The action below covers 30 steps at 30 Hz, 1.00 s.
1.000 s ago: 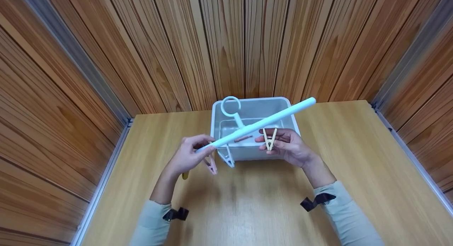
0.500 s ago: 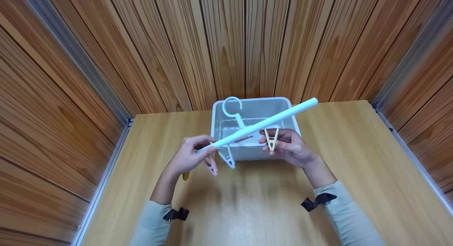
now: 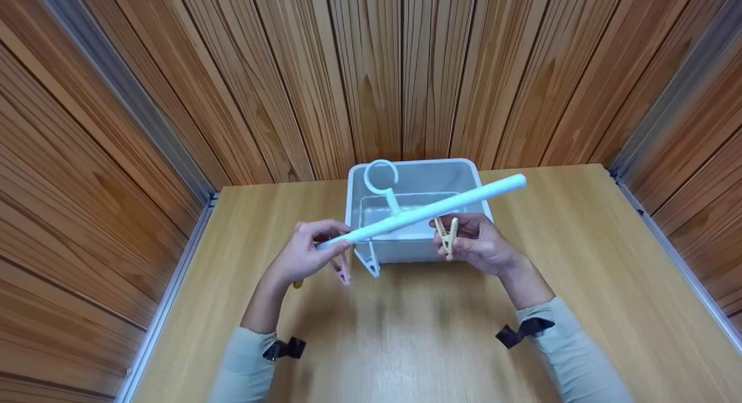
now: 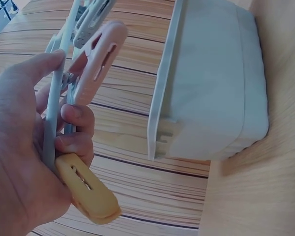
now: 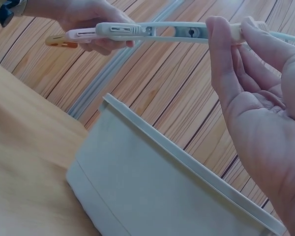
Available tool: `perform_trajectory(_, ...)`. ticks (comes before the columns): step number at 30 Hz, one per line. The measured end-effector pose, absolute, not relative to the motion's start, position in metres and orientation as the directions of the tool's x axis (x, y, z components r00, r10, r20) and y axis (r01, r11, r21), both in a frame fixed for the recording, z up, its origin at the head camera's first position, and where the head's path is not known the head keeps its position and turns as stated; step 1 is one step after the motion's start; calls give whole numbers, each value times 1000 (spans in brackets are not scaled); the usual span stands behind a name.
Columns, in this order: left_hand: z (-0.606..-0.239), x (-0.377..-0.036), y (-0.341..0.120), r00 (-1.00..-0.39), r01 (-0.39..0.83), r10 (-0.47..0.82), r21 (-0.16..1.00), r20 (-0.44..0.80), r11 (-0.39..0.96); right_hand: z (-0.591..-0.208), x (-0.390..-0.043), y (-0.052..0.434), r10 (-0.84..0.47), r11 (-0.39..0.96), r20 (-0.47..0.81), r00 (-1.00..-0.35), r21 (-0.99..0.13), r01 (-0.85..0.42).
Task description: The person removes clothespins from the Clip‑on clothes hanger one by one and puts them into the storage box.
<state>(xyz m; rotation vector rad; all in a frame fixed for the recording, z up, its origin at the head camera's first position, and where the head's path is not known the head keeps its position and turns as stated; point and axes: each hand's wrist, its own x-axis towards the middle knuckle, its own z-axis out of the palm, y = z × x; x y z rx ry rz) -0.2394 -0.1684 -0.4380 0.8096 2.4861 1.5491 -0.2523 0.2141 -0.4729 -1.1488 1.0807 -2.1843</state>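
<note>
My left hand [image 3: 307,249] grips one end of a pale blue clothes hanger [image 3: 440,207], raised and slanting up to the right in the head view. Clipped near that hand are a yellow clothespin [image 4: 91,194], a pink clothespin [image 4: 101,64] and a pale grey-blue clothespin [image 5: 119,30]. My right hand [image 3: 487,249] pinches a cream clothespin [image 3: 448,240] between thumb and fingers. That clothespin overlaps the hanger's bar in the right wrist view, while in the head view it is just below the bar.
Behind the hanger, a pale grey plastic bin [image 3: 414,161] stands near the back of the wooden table [image 3: 394,345]. Wood-panelled walls [image 3: 382,72] rise at the back and both sides. Metal rails [image 3: 165,316] run along the table's sides.
The hanger's right end has dropped and shifted slightly right. My right hand has moved a little right and down, and its clothespin has tilted.
</note>
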Motion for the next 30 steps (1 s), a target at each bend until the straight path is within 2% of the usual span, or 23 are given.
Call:
perform_trajectory(5,-432,-238,-172,-855,389,484,846,185,364,-472,-251,218,-669,-497,439,-599,-864,-78)
perform_trajectory(13,-428,-237,-175,-826,485,496,784,266,387,-473,-249,223,-644,-343,435,-629,-899,-271)
perform_trajectory(21,-428,-235,-175,-826,529,478,708,301,468,-478,-247,224,-625,-254,422,-656,-905,-340)
perform_trajectory(30,-428,-230,-171,-820,562,462,631,338,536,-486,-250,226,-603,-225,439,-666,-894,-386)
